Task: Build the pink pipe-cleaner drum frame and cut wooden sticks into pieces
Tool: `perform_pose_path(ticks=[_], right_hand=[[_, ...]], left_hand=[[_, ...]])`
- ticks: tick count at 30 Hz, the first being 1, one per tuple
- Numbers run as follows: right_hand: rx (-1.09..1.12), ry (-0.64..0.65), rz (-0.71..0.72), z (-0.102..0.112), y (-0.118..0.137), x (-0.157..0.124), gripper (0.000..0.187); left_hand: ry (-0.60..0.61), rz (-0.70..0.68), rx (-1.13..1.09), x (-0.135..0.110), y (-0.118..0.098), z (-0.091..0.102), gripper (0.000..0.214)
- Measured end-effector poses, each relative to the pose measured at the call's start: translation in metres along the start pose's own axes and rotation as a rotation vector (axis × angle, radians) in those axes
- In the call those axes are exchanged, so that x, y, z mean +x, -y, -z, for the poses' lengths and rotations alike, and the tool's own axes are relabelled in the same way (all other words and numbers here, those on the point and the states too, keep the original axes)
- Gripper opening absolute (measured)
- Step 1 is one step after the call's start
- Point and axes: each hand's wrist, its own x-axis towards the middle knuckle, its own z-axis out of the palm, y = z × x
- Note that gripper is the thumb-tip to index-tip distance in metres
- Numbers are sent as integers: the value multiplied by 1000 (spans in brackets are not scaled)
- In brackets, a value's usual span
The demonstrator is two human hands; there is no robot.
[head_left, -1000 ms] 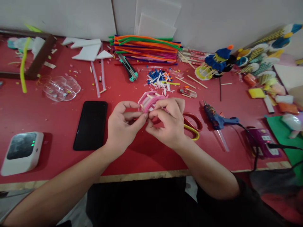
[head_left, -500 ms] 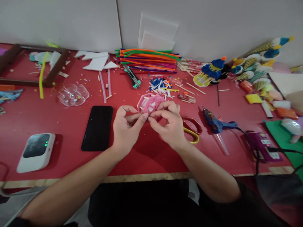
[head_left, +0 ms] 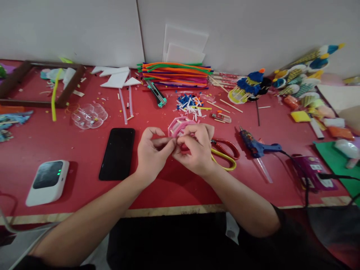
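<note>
A small pink frame [head_left: 177, 128] with pale sticks and a pink pipe cleaner wound round it is held just above the red table. My left hand [head_left: 153, 155] pinches with thumb and forefinger at its near side. My right hand [head_left: 195, 150] has its fingers curled over the right part, the tips meeting those of the left. Fingers hide the exact spot being pinched and much of the frame. Scissors [head_left: 226, 153] with red and yellow handles lie partly behind my right hand. Left of my left hand is a black phone [head_left: 117, 153].
Bundled pipe cleaners [head_left: 176, 75], a utility knife [head_left: 156, 93] and small cut scraps [head_left: 191, 105] lie behind the hands. A glue gun [head_left: 254, 144] with its cord is on the right. A white device [head_left: 47, 183] and a brown wooden frame [head_left: 28, 103] are on the left.
Both hands keep pinching at the pink frame, which sits slightly lower and further right in view. My right hand's fingers have curled in closer. The whole view has shifted a little.
</note>
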Motion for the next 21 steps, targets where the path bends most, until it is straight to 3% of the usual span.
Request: perform_pose_path(ticks=[11,17,21], right_hand=[[-11,54,85,4,-4,6,17],[-48,-44,-45,3,1,3,11],[122,-21,-96,5,5,2,14]], left_hand=[[-8,-41,71,-1,-3,2,36],[-89,-134,24,2,-3,3,34],[-102,-158,-5,4,-2,4,34]])
